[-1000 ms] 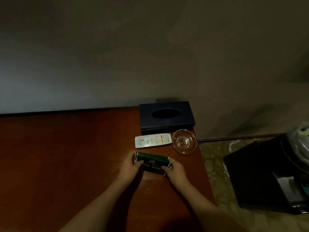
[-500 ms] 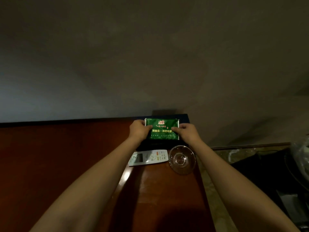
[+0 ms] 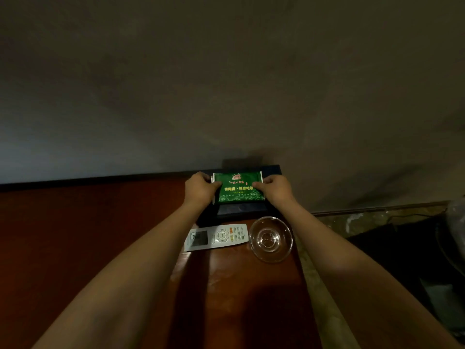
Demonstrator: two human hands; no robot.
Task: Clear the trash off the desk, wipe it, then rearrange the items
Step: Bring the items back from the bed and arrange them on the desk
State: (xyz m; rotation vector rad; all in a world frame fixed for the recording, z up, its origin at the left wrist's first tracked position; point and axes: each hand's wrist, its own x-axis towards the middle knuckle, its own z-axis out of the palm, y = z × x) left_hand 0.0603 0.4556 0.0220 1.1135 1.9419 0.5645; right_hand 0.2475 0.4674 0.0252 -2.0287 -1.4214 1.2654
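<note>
Both hands carried green packet (image 3: 237, 188) from surface (image 3: 75, 235) onto dark tissue box (image 3: 241, 209); left hand (image 3: 200, 188) and right hand (image 3: 274, 188) fingers gripped its ends; remote (image 3: 216, 237) beside glass dish (image 3: 271, 239)

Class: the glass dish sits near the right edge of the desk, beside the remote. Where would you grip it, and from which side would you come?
Probably best to pinch the rim of the glass dish on its right side, coming from above and the right. It is shallow, round and upright, so the raised rim is the only edge to hold. The remote lies close on its left, and the desk ends just to its right.
</note>
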